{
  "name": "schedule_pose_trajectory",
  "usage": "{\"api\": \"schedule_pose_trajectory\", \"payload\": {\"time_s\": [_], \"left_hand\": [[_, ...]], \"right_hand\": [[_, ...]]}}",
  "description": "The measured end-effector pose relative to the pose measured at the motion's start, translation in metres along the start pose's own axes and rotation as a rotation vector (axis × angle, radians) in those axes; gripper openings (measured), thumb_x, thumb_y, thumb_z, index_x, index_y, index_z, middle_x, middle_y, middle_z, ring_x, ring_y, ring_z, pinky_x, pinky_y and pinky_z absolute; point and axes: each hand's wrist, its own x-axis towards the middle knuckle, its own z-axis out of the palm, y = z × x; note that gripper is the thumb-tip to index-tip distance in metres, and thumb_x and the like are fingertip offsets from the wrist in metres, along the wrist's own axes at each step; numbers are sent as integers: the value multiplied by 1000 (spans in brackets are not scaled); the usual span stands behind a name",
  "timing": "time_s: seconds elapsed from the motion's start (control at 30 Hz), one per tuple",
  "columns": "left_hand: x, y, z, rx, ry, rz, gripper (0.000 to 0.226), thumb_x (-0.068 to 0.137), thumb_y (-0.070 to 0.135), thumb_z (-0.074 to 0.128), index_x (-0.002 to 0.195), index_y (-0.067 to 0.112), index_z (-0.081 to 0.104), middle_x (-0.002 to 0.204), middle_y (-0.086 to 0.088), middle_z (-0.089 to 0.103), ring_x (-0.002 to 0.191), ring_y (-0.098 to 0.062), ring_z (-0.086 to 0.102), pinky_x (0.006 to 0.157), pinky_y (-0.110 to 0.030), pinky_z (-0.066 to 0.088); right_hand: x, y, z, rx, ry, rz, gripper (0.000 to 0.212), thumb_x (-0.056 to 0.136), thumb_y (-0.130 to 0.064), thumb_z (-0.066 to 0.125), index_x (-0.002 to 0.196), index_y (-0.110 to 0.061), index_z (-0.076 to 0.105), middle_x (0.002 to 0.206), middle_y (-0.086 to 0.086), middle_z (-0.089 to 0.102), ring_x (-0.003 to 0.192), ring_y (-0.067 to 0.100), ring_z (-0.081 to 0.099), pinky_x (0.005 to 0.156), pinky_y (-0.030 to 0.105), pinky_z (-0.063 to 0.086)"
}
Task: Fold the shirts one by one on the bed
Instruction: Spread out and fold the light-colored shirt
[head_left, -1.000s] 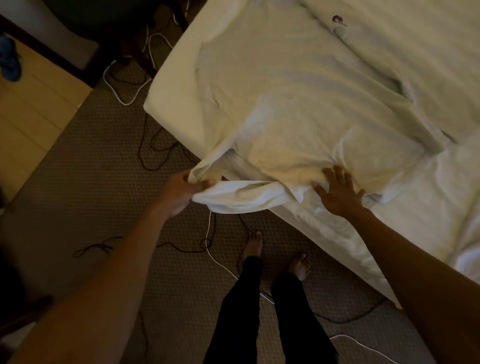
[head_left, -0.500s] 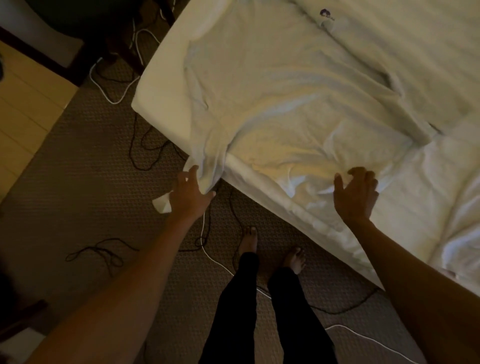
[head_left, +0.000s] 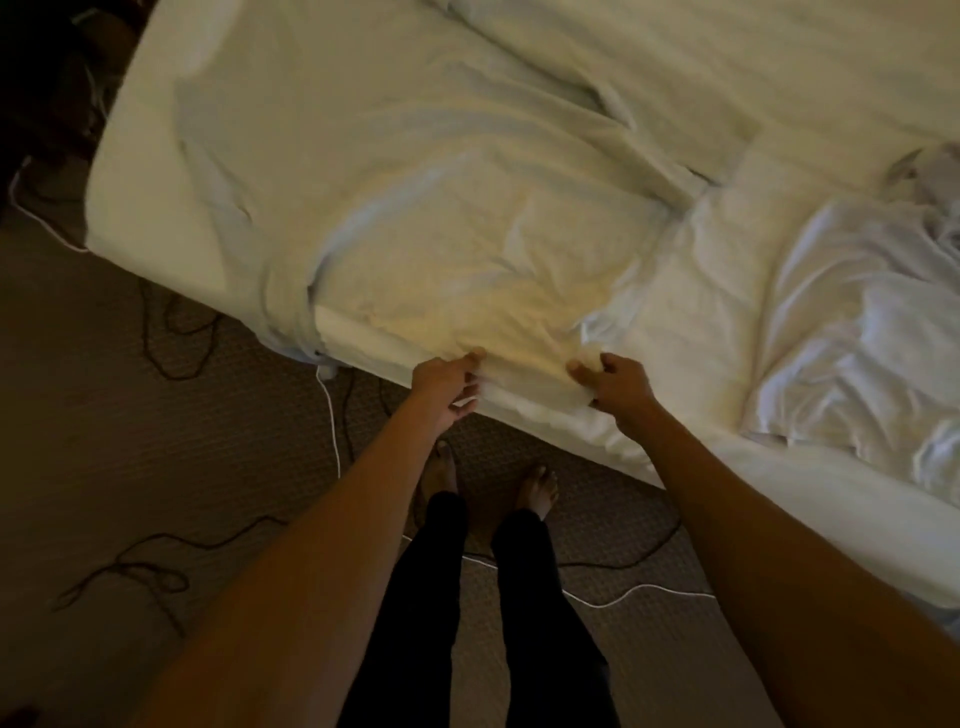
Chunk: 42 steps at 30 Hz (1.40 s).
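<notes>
Left hand (head_left: 445, 385), right hand (head_left: 619, 388) on shirt (head_left: 441, 234) hem, grip half-hidden.

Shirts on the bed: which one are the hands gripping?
The spread-out shirt: left hand and right hand pinch its near hem. The crumpled shirt lies untouched to the right.

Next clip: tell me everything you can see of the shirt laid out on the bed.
The shirt is pale, soft-looking cloth, spread out but rumpled over the near corner of the bed. One side droops over the mattress edge on the left. The left hand and right hand each pinch its near hem at the bed's edge. The light is too dim to tell its exact colour, and no print shows.
</notes>
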Motion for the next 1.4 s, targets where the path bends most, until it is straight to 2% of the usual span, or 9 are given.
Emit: {"api": "schedule_pose_trajectory", "payload": {"time_s": [0.23,0.47,0.63,0.8,0.93,1.03,1.23,1.33,1.4], "left_hand": [[-11,-39,24,59,20,-66,18,94,24,69,97,9,62,78,-8,65,64,-18,60,52,-29,45],[-16,-10,16,1013,50,152,45,94,43,66,76,3,73,63,-3,72,43,-13,54,45,-21,41],[-20,73,45,1160,24,482,31,98,35,62,80,12,72,76,-5,74,67,-23,65,67,-35,55],[-22,149,97,1057,4,730,15,98,28,62,93,15,67,79,-3,74,61,-16,65,57,-24,52],[-2,191,153,615,-48,563,14,98,23,64,101,9,65,95,-14,73,64,-20,65,54,-25,53],[20,214,197,336,-28,458,17,98,22,63,102,6,64,99,-14,69,73,-22,67,57,-26,56],[59,265,266,-26,8,383,16,95,16,68,97,0,63,81,-13,63,62,-17,59,48,-23,53],[80,294,281,-114,32,330,23,95,21,68,93,2,57,71,-12,60,52,-13,51,39,-17,42],[96,312,286,-129,51,291,17,97,17,66,92,4,55,62,-8,53,38,-9,44,34,-15,33]], "right_hand": [[-21,27,-54,-75,-126,65,23,80,-24,82,77,-7,66,85,10,70,72,18,67,63,29,58],[1,6,-83,-252,66,16,27,82,-37,78,87,-19,58,82,8,70,83,25,70,82,44,58],[17,-36,-107,14,154,-27,25,93,-36,66,90,-11,62,93,12,73,72,21,66,65,33,56],[56,-75,-121,223,188,-71,36,95,-41,61,105,-6,62,96,9,72,78,21,66,65,32,54],[96,-97,-138,300,259,-57,33,90,-45,67,102,-14,62,92,9,72,71,22,66,63,32,55],[143,-116,-155,200,297,-61,53,72,-65,64,104,-22,65,105,10,72,96,31,69,89,49,56],[214,-178,-185,97,325,-47,83,73,-65,73,129,-6,53,124,14,62,102,34,65,92,49,55],[245,-201,-194,195,292,-26,54,67,-49,86,92,-7,64,97,11,64,83,28,64,82,43,57],[260,-220,-198,231,270,-80,41,72,-36,86,97,-6,71,98,13,68,93,31,65,77,41,53]]}}
